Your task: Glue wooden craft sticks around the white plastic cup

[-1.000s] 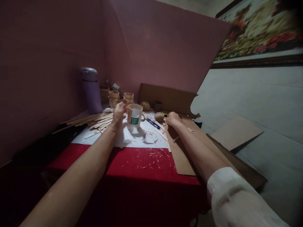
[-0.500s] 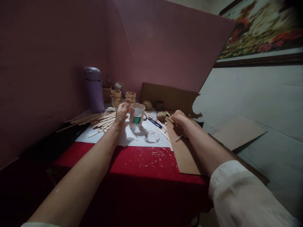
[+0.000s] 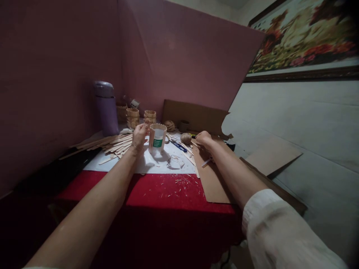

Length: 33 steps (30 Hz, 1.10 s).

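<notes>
In the middle of the white paper is a clear plastic cup (image 3: 157, 143) with a green label, its sides partly covered by upright wooden craft sticks. The curled fingers of my left hand (image 3: 139, 135) close on its left edge; the fingertips are partly hidden. My right hand (image 3: 203, 139) is closed and low over the brown cardboard sheet (image 3: 215, 190), near the end of a craft stick. What its fingers hold is hidden. A whitish stick (image 3: 206, 162) pokes out beside my right forearm, which covers whatever it belongs to.
Loose craft sticks (image 3: 120, 145) fan out on the left, by a purple bottle (image 3: 106, 112). Stick-covered cups (image 3: 132, 118) stand behind. A twine ball (image 3: 185, 138), blue cutter (image 3: 179, 146) and crumpled clear scrap (image 3: 175, 162) lie mid-table. Shavings dot the red cloth (image 3: 157, 190).
The whole view has shifted slightly, so everything sits further left. Both hands keep nearly the same places against the cup and the cardboard.
</notes>
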Available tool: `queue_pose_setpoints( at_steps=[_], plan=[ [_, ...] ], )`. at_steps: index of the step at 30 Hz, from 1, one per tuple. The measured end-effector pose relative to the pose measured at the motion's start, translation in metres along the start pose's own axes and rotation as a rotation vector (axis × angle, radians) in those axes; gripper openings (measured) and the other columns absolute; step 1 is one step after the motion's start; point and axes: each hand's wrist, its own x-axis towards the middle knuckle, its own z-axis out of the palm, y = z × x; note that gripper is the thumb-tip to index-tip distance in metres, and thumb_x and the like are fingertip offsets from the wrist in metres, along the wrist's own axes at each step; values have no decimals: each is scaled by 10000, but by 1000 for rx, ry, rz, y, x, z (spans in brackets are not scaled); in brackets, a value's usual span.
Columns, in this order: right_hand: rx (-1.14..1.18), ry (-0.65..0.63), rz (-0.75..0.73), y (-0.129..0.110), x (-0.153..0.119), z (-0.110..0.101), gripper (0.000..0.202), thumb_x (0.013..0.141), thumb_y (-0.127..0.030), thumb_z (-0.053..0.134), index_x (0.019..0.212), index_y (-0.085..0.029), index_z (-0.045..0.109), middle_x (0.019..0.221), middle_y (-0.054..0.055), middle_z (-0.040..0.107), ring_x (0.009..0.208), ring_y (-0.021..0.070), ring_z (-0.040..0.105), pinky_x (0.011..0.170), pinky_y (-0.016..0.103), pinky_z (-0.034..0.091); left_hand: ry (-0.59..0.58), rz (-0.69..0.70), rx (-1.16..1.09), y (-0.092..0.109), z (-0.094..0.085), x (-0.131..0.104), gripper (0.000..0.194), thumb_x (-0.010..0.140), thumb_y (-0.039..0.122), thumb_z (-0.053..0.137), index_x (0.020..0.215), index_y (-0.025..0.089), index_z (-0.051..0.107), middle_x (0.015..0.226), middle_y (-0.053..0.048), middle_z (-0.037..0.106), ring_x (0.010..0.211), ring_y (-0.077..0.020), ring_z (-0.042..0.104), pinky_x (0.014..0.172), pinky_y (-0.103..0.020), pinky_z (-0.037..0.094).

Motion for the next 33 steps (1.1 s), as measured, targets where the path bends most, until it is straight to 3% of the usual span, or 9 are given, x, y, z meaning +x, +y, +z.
queue_pose_setpoints(
  at_steps=[4, 9, 11, 15, 18, 22, 24, 31, 33],
  plan=[
    [3, -17, -91, -9, -19, -8, 230, 797, -133, 658, 953, -192, 816, 1001, 107, 797, 892, 205, 725, 645, 229, 455, -1, -1, 0, 0, 0, -2, 685, 583, 833, 664, 872, 220, 565, 986, -71, 672, 947, -249, 617, 678, -311, 404],
    [0, -167, -282, -28, -55, -20, 93, 687, -116, 740, 714, -179, 804, 702, 39, 749, 651, 149, 646, 562, 238, 373, -9, 29, -4, 1, 3, -3, 660, 642, 814, 646, 883, 205, 565, 960, -64, 669, 903, -228, 615, 708, -316, 425],
    [14, -205, -349, -35, -69, -22, 87, 712, -128, 732, 655, -173, 779, 633, 22, 715, 597, 129, 607, 546, 242, 348, 18, 68, 27, 2, 4, -3, 603, 707, 773, 635, 868, 197, 561, 931, -59, 672, 889, -218, 619, 729, -316, 447],
    [75, -210, -498, -53, -100, -19, 211, 825, -193, 678, 627, -161, 745, 600, 37, 701, 569, 129, 588, 552, 259, 345, 142, 150, 221, 1, 6, 0, 411, 897, 587, 541, 774, 195, 546, 813, -59, 662, 818, -204, 611, 745, -311, 457],
    [107, -220, -537, -68, -128, -13, 244, 876, -271, 672, 669, -174, 754, 623, 48, 719, 561, 142, 596, 542, 272, 326, 190, 189, 385, -2, 5, 2, 315, 958, 397, 460, 738, 195, 562, 797, -67, 677, 783, -195, 618, 729, -299, 452],
    [72, -51, -557, -76, -163, 4, 202, 930, -331, 648, 872, -204, 793, 881, 84, 801, 755, 193, 690, 604, 284, 339, 199, 199, 526, -1, 0, 3, 227, 905, 289, 497, 824, 160, 665, 891, -92, 738, 831, -192, 663, 742, -278, 473],
    [22, 36, -558, -73, -172, 14, 242, 969, -357, 596, 966, -212, 789, 903, 96, 807, 800, 218, 714, 619, 298, 333, 186, 197, 557, 3, -3, 5, 181, 843, 249, 560, 870, 144, 705, 927, -94, 755, 861, -193, 680, 762, -271, 486],
    [85, 121, -555, -57, -169, 29, 259, 986, -390, 566, 1001, -244, 779, 876, 69, 812, 824, 219, 740, 643, 292, 345, 100, 115, 721, 45, -17, 27, 41, 619, 168, 735, 654, 151, 722, 676, -78, 716, 740, -235, 679, 705, -311, 500],
    [124, 122, -543, -57, -167, 29, 252, 981, -390, 575, 990, -245, 780, 884, 61, 814, 825, 214, 741, 647, 287, 352, -9, 61, 895, 57, -26, 31, 36, 630, 174, 732, 662, 158, 726, 653, -67, 699, 706, -223, 668, 666, -302, 488]
  ],
)
